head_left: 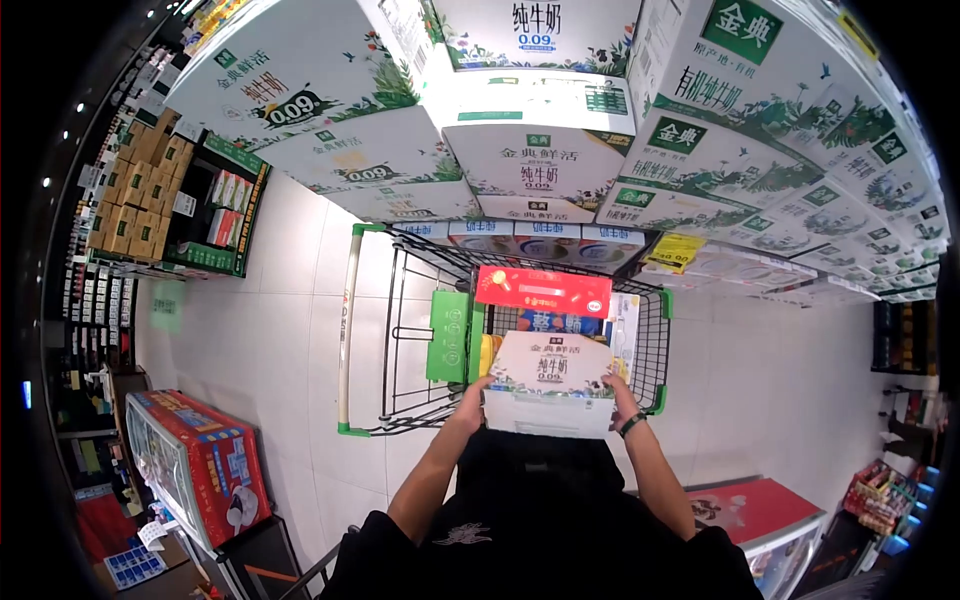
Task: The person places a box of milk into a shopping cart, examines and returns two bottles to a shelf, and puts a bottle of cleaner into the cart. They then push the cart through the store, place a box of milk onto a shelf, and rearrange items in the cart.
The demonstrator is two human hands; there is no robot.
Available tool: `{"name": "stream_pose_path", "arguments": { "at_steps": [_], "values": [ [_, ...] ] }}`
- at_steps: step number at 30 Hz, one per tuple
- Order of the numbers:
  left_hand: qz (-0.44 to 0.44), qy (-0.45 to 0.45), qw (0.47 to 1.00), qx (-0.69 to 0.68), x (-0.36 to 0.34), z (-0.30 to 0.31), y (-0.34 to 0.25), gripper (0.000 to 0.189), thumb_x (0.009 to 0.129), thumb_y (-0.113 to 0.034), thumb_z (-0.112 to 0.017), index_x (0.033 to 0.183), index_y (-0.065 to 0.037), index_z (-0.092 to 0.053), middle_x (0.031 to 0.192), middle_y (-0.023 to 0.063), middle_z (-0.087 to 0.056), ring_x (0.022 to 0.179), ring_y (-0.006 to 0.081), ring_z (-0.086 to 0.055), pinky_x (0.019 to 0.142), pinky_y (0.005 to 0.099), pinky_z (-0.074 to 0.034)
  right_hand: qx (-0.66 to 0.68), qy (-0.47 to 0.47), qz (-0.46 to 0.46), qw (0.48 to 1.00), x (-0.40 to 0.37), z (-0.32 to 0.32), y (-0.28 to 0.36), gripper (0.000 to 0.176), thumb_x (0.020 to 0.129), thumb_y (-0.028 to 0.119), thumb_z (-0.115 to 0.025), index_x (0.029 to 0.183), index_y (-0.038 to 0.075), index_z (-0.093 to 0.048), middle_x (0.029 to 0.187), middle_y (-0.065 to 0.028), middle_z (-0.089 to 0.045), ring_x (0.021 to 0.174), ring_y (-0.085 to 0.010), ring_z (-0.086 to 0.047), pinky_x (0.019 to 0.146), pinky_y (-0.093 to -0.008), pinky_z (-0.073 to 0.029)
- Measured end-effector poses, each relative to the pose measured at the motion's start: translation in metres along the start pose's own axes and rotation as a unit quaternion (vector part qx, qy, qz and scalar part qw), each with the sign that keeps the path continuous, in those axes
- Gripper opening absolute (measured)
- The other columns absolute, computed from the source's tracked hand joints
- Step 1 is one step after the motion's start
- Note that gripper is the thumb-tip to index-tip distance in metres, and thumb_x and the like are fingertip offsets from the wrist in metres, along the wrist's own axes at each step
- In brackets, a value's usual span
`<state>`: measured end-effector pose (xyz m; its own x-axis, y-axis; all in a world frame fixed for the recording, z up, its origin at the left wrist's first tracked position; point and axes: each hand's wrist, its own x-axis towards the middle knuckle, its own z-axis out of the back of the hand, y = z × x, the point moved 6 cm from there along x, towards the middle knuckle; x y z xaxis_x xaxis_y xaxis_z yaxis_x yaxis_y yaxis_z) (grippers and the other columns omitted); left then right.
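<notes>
A white milk carton box (552, 372) with green and floral print is held between my two hands in front of my body. My left hand (474, 402) grips its left end, and my right hand (624, 402) grips the right end, with a dark band on that wrist. The box is over the near side of a black wire shopping cart (655, 345) with green corners. In the cart, just beyond the box, a red box (545, 290) and a blue package (558, 323) show. A green box (450, 338) stands left of them. A yellow item is partly hidden.
Stacked milk boxes (540, 165) form a wall beyond the cart, with a yellow price sign (675, 252) low on it. Brown boxes (145, 185) are piled at upper left. A red display case (200, 465) stands at lower left, and a red-topped case (750, 510) at lower right.
</notes>
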<state>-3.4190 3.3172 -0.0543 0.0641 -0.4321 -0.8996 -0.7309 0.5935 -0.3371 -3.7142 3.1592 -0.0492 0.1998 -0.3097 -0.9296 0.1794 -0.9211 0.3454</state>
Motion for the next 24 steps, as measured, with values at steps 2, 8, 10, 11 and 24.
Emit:
{"name": "stream_pose_path", "arguments": {
  "at_steps": [2,8,10,11,24],
  "values": [
    [0.004,-0.016,1.0,0.023,-0.038,-0.006,0.004,0.057,0.095,-0.039,-0.058,0.139,-0.005,-0.054,0.131,0.0092,-0.066,0.117,0.0204,-0.064,0.095,0.0411,-0.052,0.073,0.051,0.097,0.991,-0.029,0.007,0.009,0.058,0.09,0.03,-0.064,0.143,0.011,-0.051,0.118,-0.0062,-0.064,0.107,-0.0196,-0.062,0.091,-0.0356,-0.052],
    [-0.172,0.1,0.975,-0.099,-0.109,-0.068,-0.017,0.056,0.096,-0.02,-0.059,0.148,-0.002,-0.044,0.14,0.0076,-0.057,0.128,0.0182,-0.053,0.111,0.033,-0.037,0.084,0.018,0.26,0.962,-0.134,0.018,0.048,0.063,0.093,0.011,-0.06,0.152,0.001,-0.041,0.144,-0.0131,-0.052,0.13,-0.0214,-0.052,0.106,-0.0326,-0.043],
    [-0.191,0.131,0.967,-0.107,-0.136,-0.084,-0.034,0.061,0.096,-0.012,-0.057,0.151,0.006,-0.036,0.145,0.0116,-0.052,0.133,0.019,-0.049,0.114,0.0338,-0.036,0.075,0.041,0.374,0.923,-0.177,0.016,0.082,0.063,0.094,0.006,-0.057,0.152,-0.004,-0.038,0.15,-0.0138,-0.049,0.135,-0.0217,-0.048,0.113,-0.0325,-0.036],
    [-0.221,0.162,0.959,-0.076,-0.15,-0.092,-0.043,0.064,0.096,-0.01,-0.057,0.153,0.007,-0.032,0.148,0.013,-0.049,0.135,0.0191,-0.048,0.114,0.0337,-0.035,0.052,0.038,0.413,0.909,-0.195,0.016,0.096,0.066,0.092,0.012,-0.061,0.152,-0.004,-0.038,0.15,-0.015,-0.048,0.136,-0.0216,-0.048,0.112,-0.0326,-0.036],
    [-0.398,0.252,0.879,0.067,-0.234,-0.141,-0.212,0.114,0.058,-0.031,-0.1,0.149,0.0,-0.038,0.14,0.0103,-0.055,0.131,0.0237,-0.052,0.111,0.0389,-0.04,-0.153,0.126,0.839,0.506,-0.364,-0.034,0.212,0.107,0.071,0.051,-0.08,0.158,0.012,-0.031,0.159,-0.0343,-0.017,0.146,-0.0523,-0.025,0.115,-0.0609,-0.029]
  ]
}}
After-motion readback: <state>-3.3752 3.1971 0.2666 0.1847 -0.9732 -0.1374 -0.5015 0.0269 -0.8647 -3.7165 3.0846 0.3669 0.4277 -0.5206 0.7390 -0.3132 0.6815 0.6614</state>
